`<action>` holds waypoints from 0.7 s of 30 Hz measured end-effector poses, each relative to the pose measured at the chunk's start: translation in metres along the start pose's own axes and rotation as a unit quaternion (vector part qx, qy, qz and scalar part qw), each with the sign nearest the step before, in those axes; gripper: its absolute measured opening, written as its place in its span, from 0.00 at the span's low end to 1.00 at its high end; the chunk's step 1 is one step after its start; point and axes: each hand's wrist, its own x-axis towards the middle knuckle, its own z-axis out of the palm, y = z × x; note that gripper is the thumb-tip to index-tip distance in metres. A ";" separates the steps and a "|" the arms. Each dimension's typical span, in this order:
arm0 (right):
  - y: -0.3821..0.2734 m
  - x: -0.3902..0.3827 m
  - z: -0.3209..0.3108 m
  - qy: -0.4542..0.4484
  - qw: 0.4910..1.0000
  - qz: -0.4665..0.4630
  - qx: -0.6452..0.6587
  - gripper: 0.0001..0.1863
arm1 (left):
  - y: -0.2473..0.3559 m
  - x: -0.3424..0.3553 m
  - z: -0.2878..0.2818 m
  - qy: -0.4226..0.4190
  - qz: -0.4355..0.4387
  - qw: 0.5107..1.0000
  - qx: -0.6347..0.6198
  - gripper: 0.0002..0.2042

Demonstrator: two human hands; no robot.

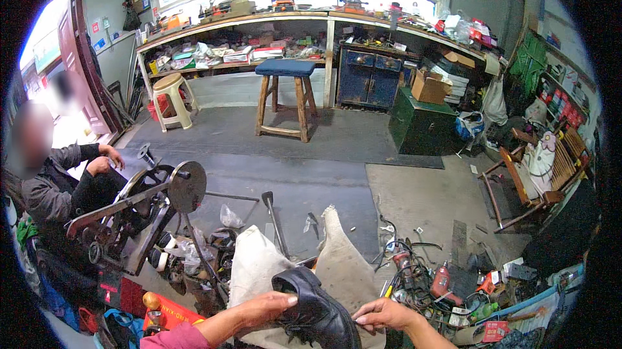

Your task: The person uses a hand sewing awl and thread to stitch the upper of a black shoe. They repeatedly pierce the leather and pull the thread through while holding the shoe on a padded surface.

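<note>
A black leather lace-up shoe (310,297) lies tilted over a pale, stained cloth (350,259) spread across my lap. My left hand (272,308) grips the shoe's opening at the left, thumb on the upper edge. At the shoe's right side, my right hand (385,315) has its fingers closed in a pinch against the edge; whatever is between the fingertips is too small to make out. A yellow-handled tool (389,289) lies just beyond that hand.
A seated person (58,180) is at left beside a metal hand-crank machine (146,213). A wooden stool (285,70) stands ahead before a cluttered workbench (240,19). Tools and cables (440,281) crowd the right floor; a wooden chair (564,164) stands beyond.
</note>
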 end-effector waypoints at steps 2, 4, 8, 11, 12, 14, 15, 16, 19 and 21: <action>-0.001 0.003 0.000 -0.005 1.000 0.005 -0.015 0.13 | 0.009 -0.002 0.002 -0.030 -0.041 0.996 0.071 0.22; -0.003 0.005 0.000 -0.005 0.999 0.011 -0.034 0.13 | 0.021 0.003 0.001 -0.059 -0.128 0.981 0.135 0.24; -0.003 0.006 0.003 -0.008 0.999 0.001 -0.046 0.14 | 0.026 0.022 0.004 -0.132 -0.108 0.975 0.141 0.26; -0.001 0.005 0.004 0.001 0.998 -0.020 -0.066 0.14 | 0.018 0.036 0.007 -0.143 -0.113 0.980 0.083 0.26; -0.001 0.005 0.004 0.009 0.997 0.000 -0.073 0.14 | 0.015 0.036 0.006 -0.116 -0.155 0.980 0.042 0.24; -0.001 0.005 0.004 -0.011 0.996 -0.023 -0.080 0.14 | 0.010 0.039 0.006 -0.121 -0.138 0.983 0.019 0.23; -0.003 0.005 0.003 -0.015 0.996 -0.021 -0.084 0.15 | 0.007 0.038 0.006 -0.109 -0.147 0.983 0.015 0.23; -0.005 0.006 0.003 -0.013 0.996 0.006 -0.092 0.15 | 0.005 0.038 0.006 -0.117 -0.131 0.984 -0.003 0.22; -0.017 0.006 0.001 -0.035 0.991 0.018 -0.128 0.13 | 0.002 0.034 0.009 -0.104 -0.126 0.986 -0.026 0.21; -0.026 0.006 0.003 -0.061 0.989 -0.010 -0.134 0.13 | 0.002 0.033 0.012 -0.082 -0.139 0.986 -0.035 0.21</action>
